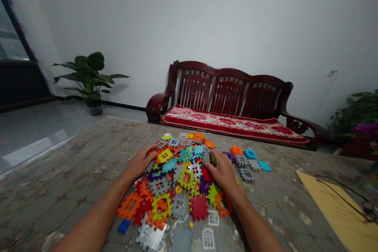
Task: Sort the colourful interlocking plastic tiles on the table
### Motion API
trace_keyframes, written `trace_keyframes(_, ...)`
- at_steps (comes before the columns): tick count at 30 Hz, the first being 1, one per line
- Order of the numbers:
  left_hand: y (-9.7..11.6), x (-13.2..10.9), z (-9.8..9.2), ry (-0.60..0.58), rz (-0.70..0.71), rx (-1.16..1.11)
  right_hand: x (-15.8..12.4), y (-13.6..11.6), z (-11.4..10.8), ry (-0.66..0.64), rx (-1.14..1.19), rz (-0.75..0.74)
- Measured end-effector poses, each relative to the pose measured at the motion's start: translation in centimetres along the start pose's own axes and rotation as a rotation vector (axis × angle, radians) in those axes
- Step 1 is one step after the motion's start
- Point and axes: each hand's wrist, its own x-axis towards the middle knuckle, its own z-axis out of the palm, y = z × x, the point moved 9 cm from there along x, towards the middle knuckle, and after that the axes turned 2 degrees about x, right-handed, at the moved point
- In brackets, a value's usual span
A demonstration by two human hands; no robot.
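Note:
A loose pile of interlocking plastic building tiles (179,179) lies on the patterned tabletop between my hands. My left hand (141,162) rests at the pile's left side, thumb and fingers apart, fingertips on the tiles. On the right side, my right hand (222,168) reaches over the edge of the pile with thumb and fingers apart. A grey tile (206,155) stands beside its fingertips, and something green shows in the gap by the thumb. The fingertips are partly hidden. Nearer me are a dark red tile (199,207), an orange window tile (130,205) and a blue brick (124,226).
Several separate tiles (247,175) lie right of my right hand. White window frames (208,239) lie at the near edge. A yellow board (339,208) with a dark cord is at the right. Beyond the table (85,157) stand a wooden bench (227,90) and a potted plant (91,76).

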Motion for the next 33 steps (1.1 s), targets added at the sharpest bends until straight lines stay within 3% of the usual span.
trace_keyframes(24, -0.1, 0.2, 0.1, -0.016, -0.009, 0.012, 0.3, -0.7, 0.8, 0.012, -0.103, -0.029)
trace_keyframes(33, -0.2, 0.1, 0.1, -0.006, 0.001, 0.017, 0.0, -0.8, 0.8, 0.041, 0.051, -0.079)
